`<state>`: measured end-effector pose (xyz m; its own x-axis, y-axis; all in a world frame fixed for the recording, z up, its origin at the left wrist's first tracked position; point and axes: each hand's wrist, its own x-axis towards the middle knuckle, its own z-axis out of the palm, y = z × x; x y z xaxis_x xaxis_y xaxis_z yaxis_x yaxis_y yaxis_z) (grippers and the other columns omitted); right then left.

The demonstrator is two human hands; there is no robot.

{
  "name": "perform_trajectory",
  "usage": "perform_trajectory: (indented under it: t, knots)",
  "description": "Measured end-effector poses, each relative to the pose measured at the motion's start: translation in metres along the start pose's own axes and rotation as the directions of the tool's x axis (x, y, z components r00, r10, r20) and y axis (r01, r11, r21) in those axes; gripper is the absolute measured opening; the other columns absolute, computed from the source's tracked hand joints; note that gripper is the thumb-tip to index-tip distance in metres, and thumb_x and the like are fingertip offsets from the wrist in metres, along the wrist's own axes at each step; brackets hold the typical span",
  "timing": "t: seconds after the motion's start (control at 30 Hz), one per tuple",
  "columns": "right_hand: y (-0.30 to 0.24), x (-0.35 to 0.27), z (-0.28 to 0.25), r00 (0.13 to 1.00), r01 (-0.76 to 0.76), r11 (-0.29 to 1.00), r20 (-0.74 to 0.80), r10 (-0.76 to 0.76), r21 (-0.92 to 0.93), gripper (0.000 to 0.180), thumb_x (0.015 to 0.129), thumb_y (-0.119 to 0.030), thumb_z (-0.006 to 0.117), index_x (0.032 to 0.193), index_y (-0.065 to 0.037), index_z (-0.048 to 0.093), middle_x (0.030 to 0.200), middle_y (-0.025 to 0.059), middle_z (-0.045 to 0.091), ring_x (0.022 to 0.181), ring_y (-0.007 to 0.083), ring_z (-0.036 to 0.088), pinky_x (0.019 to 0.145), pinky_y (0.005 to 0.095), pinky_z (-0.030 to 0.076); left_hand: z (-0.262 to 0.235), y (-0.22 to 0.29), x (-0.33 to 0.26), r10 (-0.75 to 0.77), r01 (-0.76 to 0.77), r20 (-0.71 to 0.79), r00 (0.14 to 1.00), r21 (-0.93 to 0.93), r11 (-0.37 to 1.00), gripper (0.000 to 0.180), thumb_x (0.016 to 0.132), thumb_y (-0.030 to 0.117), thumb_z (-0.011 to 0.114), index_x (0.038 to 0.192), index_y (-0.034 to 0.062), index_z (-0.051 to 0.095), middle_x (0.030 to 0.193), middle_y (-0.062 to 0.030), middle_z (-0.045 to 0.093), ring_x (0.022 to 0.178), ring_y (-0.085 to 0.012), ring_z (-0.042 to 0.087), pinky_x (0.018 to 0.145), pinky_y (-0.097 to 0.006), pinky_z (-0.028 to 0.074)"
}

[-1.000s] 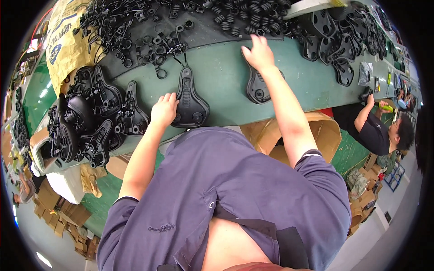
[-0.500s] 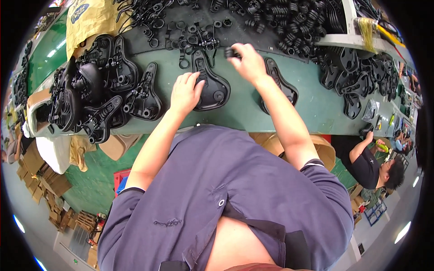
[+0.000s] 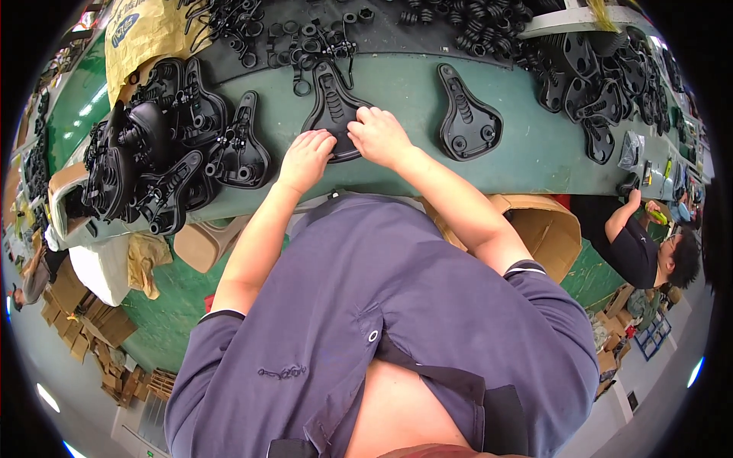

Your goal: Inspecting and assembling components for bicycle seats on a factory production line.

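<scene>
A black bicycle saddle base (image 3: 331,111) lies underside up in front of me, its narrow nose pointing away. My left hand (image 3: 308,159) is closed at the left of its wide rear end, fingertips curled onto it. At the right of that end, my right hand (image 3: 379,137) is closed with fingers bent down over the saddle. The black ribbed spring it carried a moment ago is now hidden under the fingers. To the right lies another saddle base (image 3: 470,114), showing two round sockets at its wide end.
Saddles with metal clamps and rails (image 3: 238,145) crowd the left of the green table (image 3: 412,84). Loose clamps (image 3: 309,46) lie beyond the nose, with black springs (image 3: 485,27) behind. Saddle bases (image 3: 595,91) are stacked at right. A person (image 3: 637,240) works at the far right.
My right hand has come left and nearer, bringing the black spring to the saddle's rear. My left hand has shifted slightly toward the saddle's rear edge. The view has shifted a little.
</scene>
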<state>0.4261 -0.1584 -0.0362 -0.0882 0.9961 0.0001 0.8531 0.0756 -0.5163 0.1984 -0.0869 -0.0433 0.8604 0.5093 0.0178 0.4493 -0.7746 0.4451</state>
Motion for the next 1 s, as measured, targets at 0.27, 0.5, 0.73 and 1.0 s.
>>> perform_trajectory:
  t: [0.27, 0.5, 0.73, 1.0]
  knots:
    - [-0.010, 0.000, 0.028, 0.992, 0.106, 0.958, -0.043, -0.122, -0.268, 0.024, 0.087, -0.021, 0.068, 0.108, -0.011, 0.068, 0.108, 0.0053, 0.060, 0.106, 0.0260, 0.057, 0.089, 0.0405, 0.046, 0.002, -0.011, -0.001, 0.010, -0.008, -0.023, 1.000, 0.085, 0.996, 0.037, 0.085, 0.014, 0.078, 0.120, 0.0073, 0.066, 0.128, -0.0089, 0.068, 0.131, -0.0290, 0.060, 0.113, -0.044, 0.048]
    - [0.006, -0.018, 0.008, 0.982, 0.176, 0.971, -0.035, -0.184, -0.162, 0.036, 0.085, -0.020, 0.078, 0.118, -0.010, 0.072, 0.121, 0.0041, 0.066, 0.110, 0.0261, 0.062, 0.097, 0.0435, 0.046, -0.020, -0.039, 0.038, -0.225, 0.163, -0.172, 0.959, -0.313, 0.936, 0.028, 0.095, 0.023, 0.077, 0.113, 0.0041, 0.069, 0.117, -0.0161, 0.070, 0.110, -0.0376, 0.067, 0.097, -0.047, 0.056]
    - [0.028, 0.075, -0.017, 0.975, 0.114, 0.993, -0.193, -0.111, 0.004, 0.034, 0.087, -0.018, 0.075, 0.119, -0.008, 0.069, 0.127, 0.0117, 0.065, 0.119, 0.0335, 0.060, 0.098, 0.0475, 0.049, 0.017, -0.127, 0.097, -0.781, 0.753, 0.079, 0.619, -0.340, 0.563, 0.066, 0.091, 0.034, 0.079, 0.141, -0.0019, 0.055, 0.123, -0.0202, 0.073, 0.114, -0.0377, 0.071, 0.097, -0.047, 0.056]
    - [0.085, 0.180, -0.030, 0.843, 0.537, 0.722, 0.316, -0.435, -0.437, 0.023, 0.086, -0.017, 0.068, 0.108, -0.013, 0.069, 0.146, 0.0110, 0.058, 0.136, 0.0305, 0.053, 0.113, 0.0451, 0.044, 0.027, -0.105, 0.040, -0.757, 0.746, 0.160, 0.634, -0.382, 0.545, 0.039, 0.090, 0.020, 0.075, 0.122, 0.0000, 0.069, 0.091, -0.0159, 0.076, 0.091, -0.0356, 0.075, 0.085, -0.045, 0.058]
